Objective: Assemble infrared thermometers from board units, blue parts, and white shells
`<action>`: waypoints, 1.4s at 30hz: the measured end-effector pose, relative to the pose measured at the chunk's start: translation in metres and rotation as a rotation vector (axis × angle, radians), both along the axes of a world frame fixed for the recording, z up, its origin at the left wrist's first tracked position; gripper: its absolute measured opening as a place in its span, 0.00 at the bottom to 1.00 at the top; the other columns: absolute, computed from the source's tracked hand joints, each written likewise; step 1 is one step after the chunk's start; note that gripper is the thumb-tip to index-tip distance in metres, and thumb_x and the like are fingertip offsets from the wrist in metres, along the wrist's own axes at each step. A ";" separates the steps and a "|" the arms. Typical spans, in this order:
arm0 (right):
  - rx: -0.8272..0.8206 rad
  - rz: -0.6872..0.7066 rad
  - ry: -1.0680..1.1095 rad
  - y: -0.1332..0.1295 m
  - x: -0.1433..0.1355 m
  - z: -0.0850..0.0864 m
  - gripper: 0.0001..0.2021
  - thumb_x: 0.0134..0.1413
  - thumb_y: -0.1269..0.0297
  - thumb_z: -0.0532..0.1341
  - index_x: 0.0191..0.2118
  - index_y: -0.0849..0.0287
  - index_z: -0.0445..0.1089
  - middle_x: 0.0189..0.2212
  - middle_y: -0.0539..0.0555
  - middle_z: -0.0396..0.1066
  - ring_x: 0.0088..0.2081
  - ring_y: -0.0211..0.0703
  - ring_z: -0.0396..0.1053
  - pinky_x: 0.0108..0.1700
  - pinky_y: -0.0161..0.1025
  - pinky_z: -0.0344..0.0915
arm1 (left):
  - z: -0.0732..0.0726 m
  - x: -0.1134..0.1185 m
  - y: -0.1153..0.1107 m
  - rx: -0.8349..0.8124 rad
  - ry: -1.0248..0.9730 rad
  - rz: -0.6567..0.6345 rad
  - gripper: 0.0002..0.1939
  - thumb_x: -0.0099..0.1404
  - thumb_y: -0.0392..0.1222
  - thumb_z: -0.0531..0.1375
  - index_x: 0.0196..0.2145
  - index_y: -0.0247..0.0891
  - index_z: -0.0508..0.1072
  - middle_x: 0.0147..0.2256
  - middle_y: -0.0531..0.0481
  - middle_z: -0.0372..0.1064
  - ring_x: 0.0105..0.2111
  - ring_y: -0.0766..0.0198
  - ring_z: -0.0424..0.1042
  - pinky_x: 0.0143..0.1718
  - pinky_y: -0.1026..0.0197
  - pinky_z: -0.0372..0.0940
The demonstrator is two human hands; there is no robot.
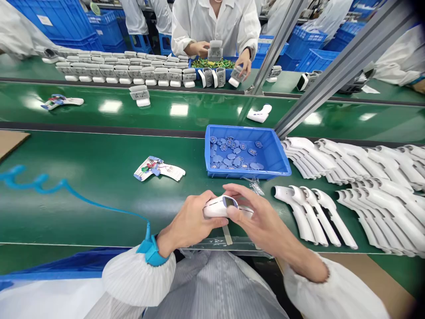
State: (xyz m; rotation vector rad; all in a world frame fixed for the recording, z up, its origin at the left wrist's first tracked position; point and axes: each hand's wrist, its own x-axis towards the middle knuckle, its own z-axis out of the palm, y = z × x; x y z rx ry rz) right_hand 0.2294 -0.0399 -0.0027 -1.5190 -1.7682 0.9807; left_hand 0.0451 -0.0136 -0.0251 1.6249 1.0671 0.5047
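A white handheld device (215, 207) with a small dark screen is held between both hands above the table's front edge. My left hand (191, 219) wraps round its left end, thumb along the near side. The fingers of my right hand (254, 215) grip its right side, with the thumb near the screen. Behind my hands stands a blue bin (247, 173) of small blue-grey parts. An opened white shell (159, 169) with coloured wires lies to the left. Small clear pieces (255, 186) rest between the bin and my right hand.
White curved shells (299, 212) lie in rows at the right. A blue coiled cord (99, 204) runs from my left wrist strap. A metal post (305, 71) rises behind the bin. Across the green belt (199, 106), a person handles grey-and-white units beside rows of them.
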 end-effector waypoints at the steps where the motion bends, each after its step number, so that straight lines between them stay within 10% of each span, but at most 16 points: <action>1: 0.079 -0.079 -0.028 0.003 -0.011 0.000 0.12 0.63 0.53 0.59 0.37 0.56 0.73 0.36 0.51 0.74 0.36 0.39 0.70 0.38 0.37 0.63 | 0.001 0.002 -0.001 0.019 -0.021 -0.005 0.13 0.60 0.42 0.67 0.41 0.38 0.73 0.32 0.55 0.73 0.29 0.66 0.67 0.28 0.65 0.58; 4: 0.300 -0.273 -0.221 0.011 -0.042 -0.005 0.23 0.64 0.54 0.59 0.19 0.58 0.60 0.20 0.46 0.61 0.23 0.33 0.58 0.29 0.36 0.54 | 0.001 0.007 -0.005 0.098 -0.063 -0.059 0.11 0.62 0.34 0.61 0.43 0.38 0.72 0.35 0.53 0.75 0.32 0.65 0.71 0.30 0.65 0.60; 12: 0.666 -0.225 -0.466 0.021 -0.052 -0.021 0.26 0.66 0.65 0.56 0.15 0.59 0.53 0.14 0.46 0.54 0.19 0.31 0.50 0.25 0.38 0.44 | -0.021 0.022 -0.014 0.332 0.279 -0.063 0.04 0.57 0.35 0.59 0.31 0.35 0.73 0.26 0.46 0.74 0.24 0.58 0.71 0.25 0.60 0.54; 18: 0.557 -0.476 -0.296 0.018 -0.033 -0.008 0.26 0.67 0.59 0.56 0.16 0.58 0.58 0.14 0.46 0.58 0.19 0.31 0.54 0.26 0.36 0.50 | -0.011 0.009 -0.012 0.069 0.048 -0.072 0.16 0.62 0.52 0.63 0.40 0.38 0.71 0.32 0.50 0.76 0.26 0.61 0.72 0.23 0.63 0.56; 28: 0.321 -0.232 -0.479 0.024 -0.034 -0.006 0.30 0.70 0.53 0.50 0.17 0.58 0.70 0.18 0.54 0.72 0.23 0.39 0.68 0.29 0.38 0.54 | -0.009 0.009 -0.020 0.134 0.128 0.036 0.11 0.66 0.49 0.59 0.38 0.37 0.70 0.29 0.50 0.75 0.24 0.61 0.70 0.25 0.62 0.56; 32: 0.227 -0.102 -0.451 0.072 0.008 0.013 0.21 0.70 0.56 0.52 0.32 0.58 0.78 0.32 0.52 0.79 0.33 0.41 0.74 0.37 0.36 0.63 | 0.008 -0.035 -0.012 0.114 0.270 0.059 0.13 0.66 0.53 0.61 0.35 0.40 0.72 0.29 0.53 0.73 0.27 0.62 0.70 0.27 0.62 0.58; 36: 0.220 0.074 -0.625 0.140 0.044 0.003 0.08 0.60 0.73 0.62 0.43 0.60 0.78 0.44 0.55 0.79 0.44 0.44 0.74 0.47 0.37 0.64 | 0.013 -0.056 -0.003 0.387 0.472 0.134 0.23 0.62 0.44 0.65 0.54 0.43 0.68 0.49 0.48 0.74 0.44 0.53 0.73 0.44 0.55 0.65; 42: 0.130 0.214 -0.737 0.179 0.042 -0.032 0.05 0.58 0.66 0.67 0.37 0.63 0.74 0.37 0.53 0.76 0.40 0.41 0.73 0.45 0.43 0.70 | 0.017 -0.011 0.004 0.756 0.814 -0.260 0.08 0.63 0.40 0.65 0.39 0.36 0.73 0.38 0.41 0.73 0.41 0.46 0.71 0.43 0.48 0.63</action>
